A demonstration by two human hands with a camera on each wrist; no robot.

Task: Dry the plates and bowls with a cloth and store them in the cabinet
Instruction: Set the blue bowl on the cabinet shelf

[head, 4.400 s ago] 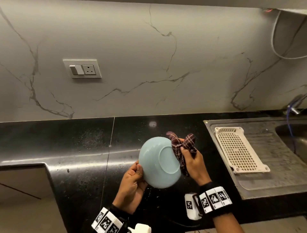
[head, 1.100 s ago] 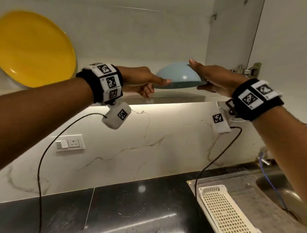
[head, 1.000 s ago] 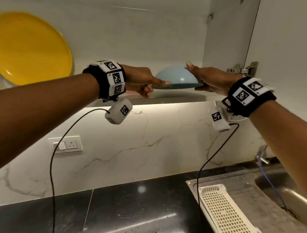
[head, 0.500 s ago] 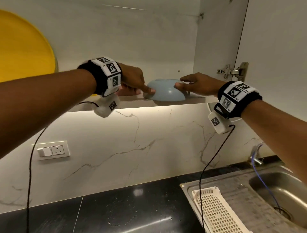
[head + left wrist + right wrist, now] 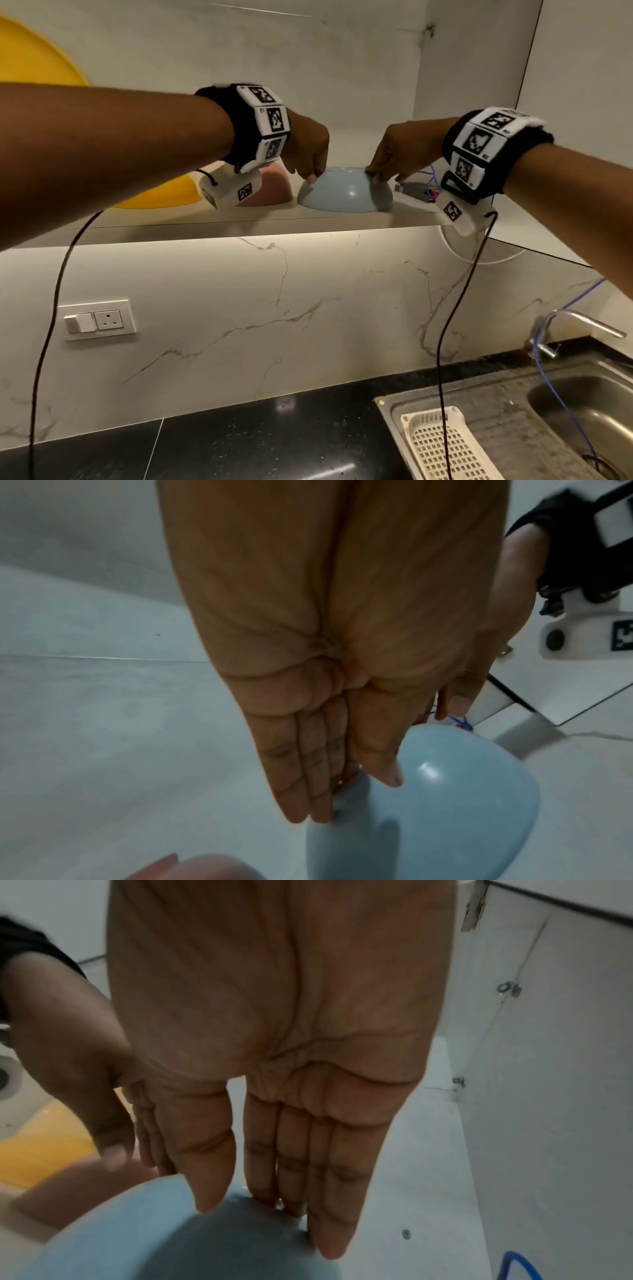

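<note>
Cabinet (image 5: pixel 308 68) is open in front of me, door (image 5: pixel 582 85) swung out to the right, hinge visible on its inner edge. Below it the marble wall (image 5: pixel 274 308) with a switch-and-socket plate (image 5: pixel 97 320), then the black desk (image 5: pixel 257 445).

Sink (image 5: pixel 582 411) sits at the desk's right end with a tap (image 5: pixel 579 325) behind it. A white slotted tray (image 5: pixel 445 448) lies on the drainboard just left of the basin.

On the cabinet shelf (image 5: pixel 239 219): a yellow plate (image 5: pixel 41 68) leans at the far left, mostly behind my left forearm. A pink bowl (image 5: pixel 274 192) sits upside down just left of the blue bowl (image 5: pixel 344 190), partly hidden by the wrist camera.

Blue bowl is upside down on the shelf, rim down, near the front edge, about mid-shelf between my hands.

Left hand (image 5: pixel 308 150): fingers straight and together, pointing down, fingertips (image 5: pixel 308 813) touching the bowl's left upper side. Not wrapped round it.

Right hand (image 5: pixel 397 150): same posture, fingers extended, fingertips (image 5: pixel 329 1250) resting on the bowl's right upper side near the base. No curl, no pinch.

Some blue and red wiring (image 5: pixel 431 185) lies on the shelf behind the right hand. Black cables hang from both wrist units down past the wall.
</note>
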